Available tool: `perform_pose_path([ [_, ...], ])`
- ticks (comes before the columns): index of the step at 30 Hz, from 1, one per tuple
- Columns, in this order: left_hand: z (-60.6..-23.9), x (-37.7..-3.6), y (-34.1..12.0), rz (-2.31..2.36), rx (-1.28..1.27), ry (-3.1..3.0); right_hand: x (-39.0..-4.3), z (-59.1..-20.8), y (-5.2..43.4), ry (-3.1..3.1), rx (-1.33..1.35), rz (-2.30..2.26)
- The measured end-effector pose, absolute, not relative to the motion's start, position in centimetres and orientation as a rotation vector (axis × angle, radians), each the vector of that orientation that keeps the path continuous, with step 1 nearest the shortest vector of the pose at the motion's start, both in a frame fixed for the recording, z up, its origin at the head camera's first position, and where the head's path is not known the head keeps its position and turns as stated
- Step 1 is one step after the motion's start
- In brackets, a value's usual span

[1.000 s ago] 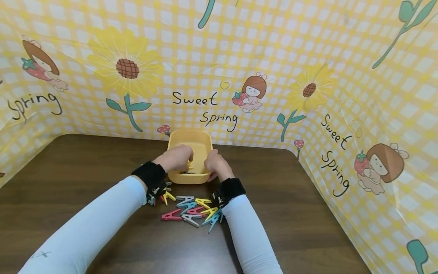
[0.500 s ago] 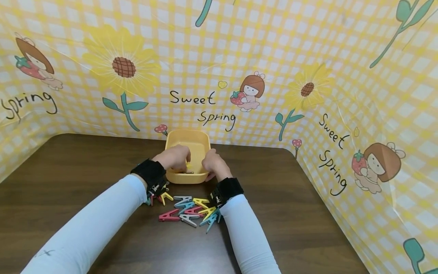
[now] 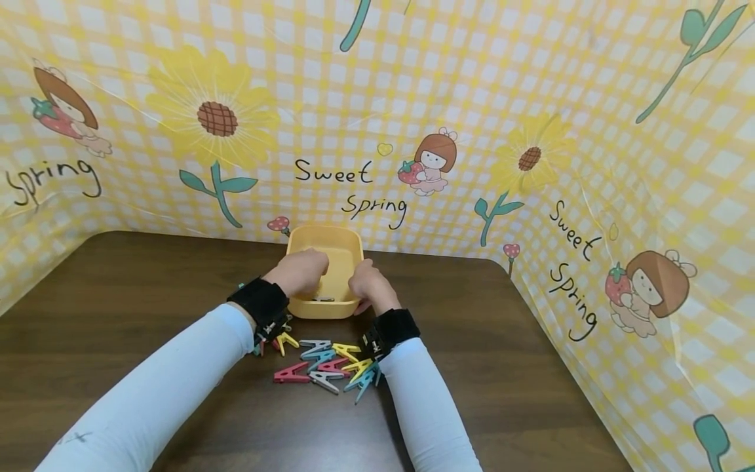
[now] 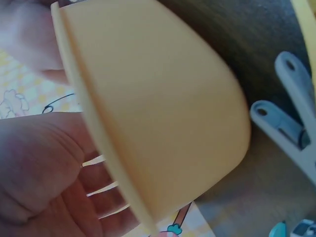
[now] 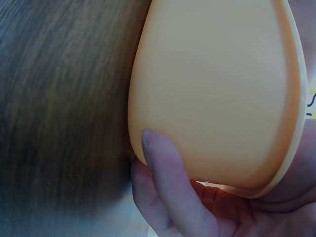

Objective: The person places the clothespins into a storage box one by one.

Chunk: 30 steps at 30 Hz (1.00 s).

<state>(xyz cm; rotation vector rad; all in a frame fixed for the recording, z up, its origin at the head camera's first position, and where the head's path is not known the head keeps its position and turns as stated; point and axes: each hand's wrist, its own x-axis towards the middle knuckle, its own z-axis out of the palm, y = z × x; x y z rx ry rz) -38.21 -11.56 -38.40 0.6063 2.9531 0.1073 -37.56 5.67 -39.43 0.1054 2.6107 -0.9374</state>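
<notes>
Yellow tub [image 3: 324, 244]: plastic, rounded corners, standing near the far edge of the tabletop [image 3: 519, 354], at about its middle, just before the patterned backdrop [image 3: 377, 111].
Tub contents: something small and dark lies on the floor at the near wall; what it is cannot be told.
Left hand [image 3: 303, 271]: reaches over the near-left rim with the fingers down inside the tub; whether they pinch anything cannot be told.
Right hand [image 3: 368, 284]: grips the tub's near-right corner; in the right wrist view the thumb [image 5: 170, 173] presses the outer wall and the fingers curl under the rim.
Clothes pegs [image 3: 328, 364]: loose heap of pink, grey, yellow and teal pegs on the bare wood, between the wrists and on the near side of the tub; none is seen clipped to the rim.
Sleeves: pale blue, with a black band at each wrist.
</notes>
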Motion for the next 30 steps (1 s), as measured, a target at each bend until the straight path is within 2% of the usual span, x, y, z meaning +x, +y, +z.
perform_pose_path([
  [6,-35.5,-35.5,-11.4,0.139,0.618,3.050,-37.4,-39.5,5.6,2.610,0.103,-0.960],
  [16,-34.0,-34.2,-13.2,0.295,0.527,3.085,-37.6,-39.6,5.7,2.592,0.097,-0.966],
  [30,-31.7,-29.7,-23.0,0.575,0.161,3.034,-37.5,-39.8,5.8,2.594,0.068,-1.002],
])
